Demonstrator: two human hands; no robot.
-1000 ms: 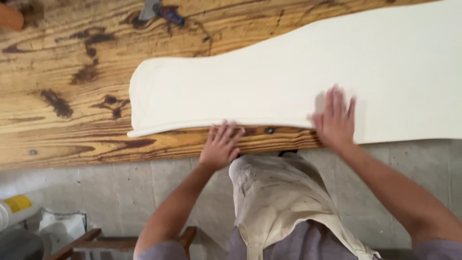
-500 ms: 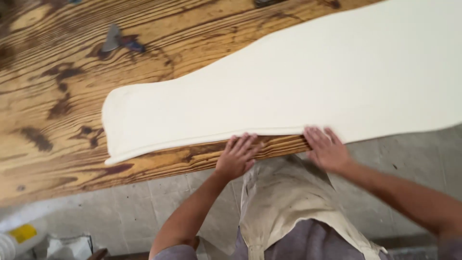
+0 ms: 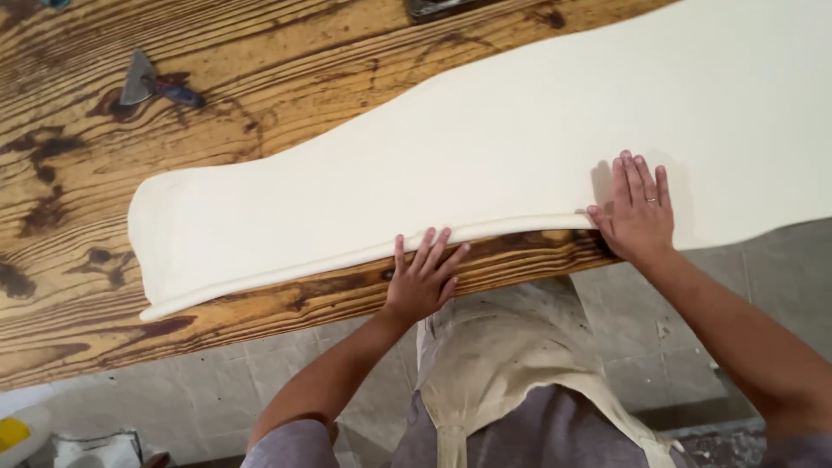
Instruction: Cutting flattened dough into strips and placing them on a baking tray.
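Two bare hands work the near edge of a long sheet of pale dough (image 3: 485, 147) spread across the wooden table (image 3: 260, 52). The left hand (image 3: 422, 282) lies with fingers straight and grasping nothing, tips against the rolled lip; the right hand (image 3: 637, 212) presses flat on the sheet, seemingly pinning it. A scraper (image 3: 147, 82) lies well apart.

Single head-worn camera is looking steeply down from above the person's chest, facing forward across the near edge of the wooden bench (image 3: 78, 347). It is sitting close, taking in apron (image 3: 494, 364), floor tiles (image 3: 763, 286) and bench edge.
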